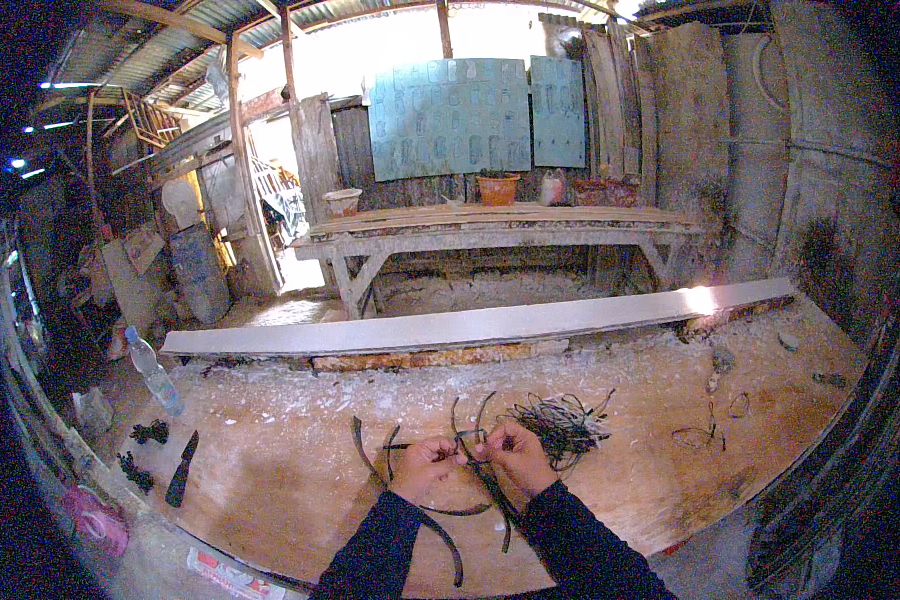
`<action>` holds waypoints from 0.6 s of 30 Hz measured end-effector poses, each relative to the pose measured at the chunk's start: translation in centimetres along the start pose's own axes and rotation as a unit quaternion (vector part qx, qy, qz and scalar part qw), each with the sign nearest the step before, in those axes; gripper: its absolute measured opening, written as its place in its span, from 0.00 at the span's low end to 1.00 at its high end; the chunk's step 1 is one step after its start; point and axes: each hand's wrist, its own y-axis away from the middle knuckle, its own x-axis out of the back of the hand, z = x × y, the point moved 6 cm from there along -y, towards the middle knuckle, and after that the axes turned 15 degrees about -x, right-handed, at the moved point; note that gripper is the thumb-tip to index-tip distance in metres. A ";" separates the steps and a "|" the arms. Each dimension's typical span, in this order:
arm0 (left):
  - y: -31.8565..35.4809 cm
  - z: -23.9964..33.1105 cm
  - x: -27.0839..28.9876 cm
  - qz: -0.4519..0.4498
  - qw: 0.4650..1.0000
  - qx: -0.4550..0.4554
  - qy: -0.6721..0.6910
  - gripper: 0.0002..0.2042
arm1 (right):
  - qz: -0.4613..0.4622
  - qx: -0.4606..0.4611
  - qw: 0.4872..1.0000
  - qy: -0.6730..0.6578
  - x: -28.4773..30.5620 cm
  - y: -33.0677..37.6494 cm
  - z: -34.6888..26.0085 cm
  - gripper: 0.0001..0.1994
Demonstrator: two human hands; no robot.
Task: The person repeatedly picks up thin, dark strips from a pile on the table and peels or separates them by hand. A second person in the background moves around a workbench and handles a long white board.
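"Black strips (497, 497) cross at the fingertips of two bare hands, low over the near part of a wooden desk (290, 460)."

"And the grip?"

"Nearly closed on both sides: the left hand (426, 468) and the right hand (515, 455) each pinch, thumb against finger, almost touching at the crossing. Exactly which strand sits in which pinch is too small to tell."

"What would make for good work here?"

"Holding close to the crossing, I'd judge, with even tension, since the strips look springy and could slip. Keeping the long tails apart should prevent snags, particularly with that tangled bundle (560, 425) just beyond the right hand."

"Around them?"

"A loose curved strip (363, 440) lies left of the left hand. Farther left are a dark blade-shaped tool (182, 470), two black clumps (150, 432) and a clear bottle (155, 370); well to the right, thin loops (738, 405)."

"Behind?"

"A long white beam (470, 328) spans the desk's far side. Past it, an orange pot (497, 190) stands on a second desk (510, 238), beneath blue panels (450, 115)."
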 end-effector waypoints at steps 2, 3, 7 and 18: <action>0.5 -0.4 -0.4 -0.030 0.998 0.031 -0.056 0.08 | 0.045 0.019 0.998 0.048 0.6 -0.3 0.4 0.09; 0.7 -0.6 -0.6 -0.045 0.994 0.046 -0.084 0.09 | 0.067 0.028 0.995 0.072 0.8 -0.3 0.5 0.09; 1.0 -0.3 -3.3 -0.149 0.989 -0.021 -0.013 0.10 | 0.172 0.036 0.971 0.162 1.9 0.1 0.1 0.07; 0.8 0.1 -3.0 -0.093 0.994 0.037 0.033 0.11 | 0.220 0.066 0.968 0.099 1.8 0.5 -0.9 0.07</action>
